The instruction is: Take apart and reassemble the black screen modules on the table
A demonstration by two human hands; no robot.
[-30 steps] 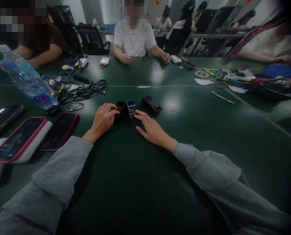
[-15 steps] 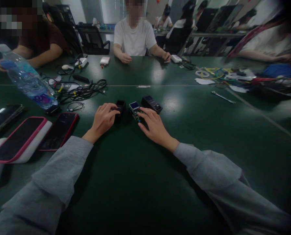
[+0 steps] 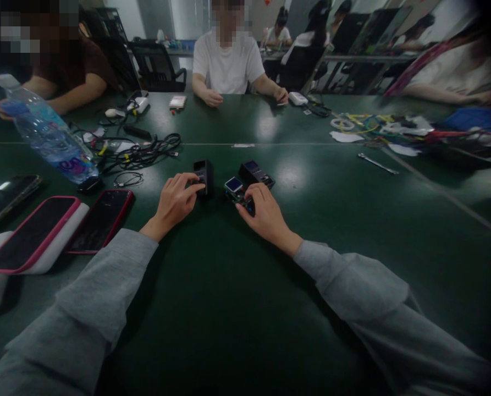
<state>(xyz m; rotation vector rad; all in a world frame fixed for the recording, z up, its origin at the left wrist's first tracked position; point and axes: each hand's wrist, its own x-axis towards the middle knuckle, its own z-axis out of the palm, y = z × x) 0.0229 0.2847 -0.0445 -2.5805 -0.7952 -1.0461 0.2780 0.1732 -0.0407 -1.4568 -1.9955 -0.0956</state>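
My left hand (image 3: 178, 201) has its thumb and fingers closed on the near left side of a small black box-shaped device (image 3: 204, 169), which stands at a slight tilt on the table. My right hand (image 3: 266, 213) grips the lower end of a bare circuit board with a small screen (image 3: 234, 185), and the fingers hide part of it. Just behind the board lies a second black device (image 3: 254, 171) with a little display and buttons, apart from my left hand.
At the left lie phones, one in a pink-rimmed case (image 3: 34, 234), and a plastic water bottle (image 3: 53, 137). Black cables (image 3: 154, 149) are bunched behind them. A wrench (image 3: 378, 164) and a wire heap (image 3: 369, 124) lie right. A person in white (image 3: 229, 66) sits opposite.
The black device at my left hand has shifted slightly away and shows more of its front. The circuit board has moved a little right and turned, and my right fingers have curled round its lower end.
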